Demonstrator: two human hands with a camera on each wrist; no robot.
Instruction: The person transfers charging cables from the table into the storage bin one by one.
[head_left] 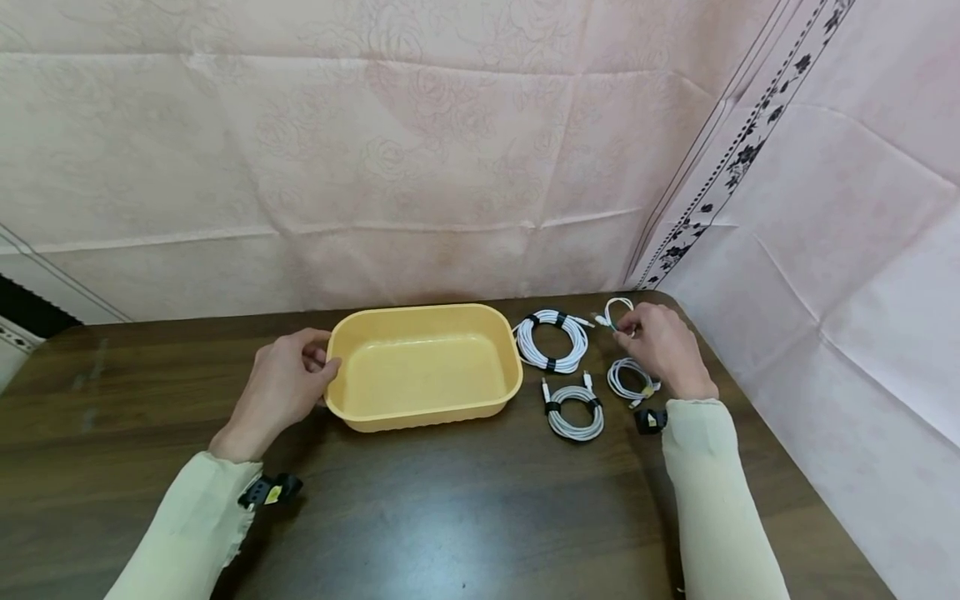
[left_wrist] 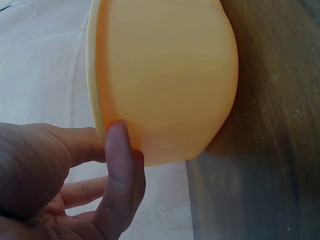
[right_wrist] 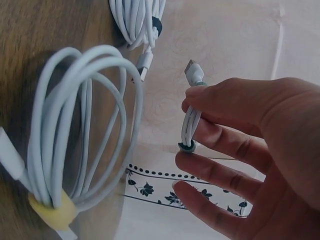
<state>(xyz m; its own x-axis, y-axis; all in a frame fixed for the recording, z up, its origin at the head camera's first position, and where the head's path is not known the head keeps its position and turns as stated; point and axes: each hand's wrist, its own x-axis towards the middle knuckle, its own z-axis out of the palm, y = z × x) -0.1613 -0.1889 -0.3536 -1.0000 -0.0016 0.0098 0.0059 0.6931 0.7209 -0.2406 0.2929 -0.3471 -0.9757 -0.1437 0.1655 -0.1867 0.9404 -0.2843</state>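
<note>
My left hand [head_left: 288, 379] rests against the left short end of the yellow plastic tub [head_left: 424, 317]. In the left wrist view the thumb lies on the outer wall just under the rim and the other fingers stay relaxed, so it touches the tub more than it grips it. The tub stands on the dark wooden table [head_left: 450, 517], its long axis running left to right, and its inside holds nothing.

To the right of the tub lie three coiled white cables: a large coil with dark ties [head_left: 552, 340] just beside the tub's far right corner, a second coil with dark ties [head_left: 575, 411] nearer to me, and a smaller coil with a yellow tie [head_left: 630, 379] just beside my right wrist.

My right hand [head_left: 660, 346] is at the far right corner of the table and pinches a small white cable bundle [right_wrist: 191, 125] between thumb and fingers (a greenish band closes each end, and one plug points away from the palm). This bundle is above the table, and the tub lies to its left. The large coil is between them, low and flat on the table.
</note>
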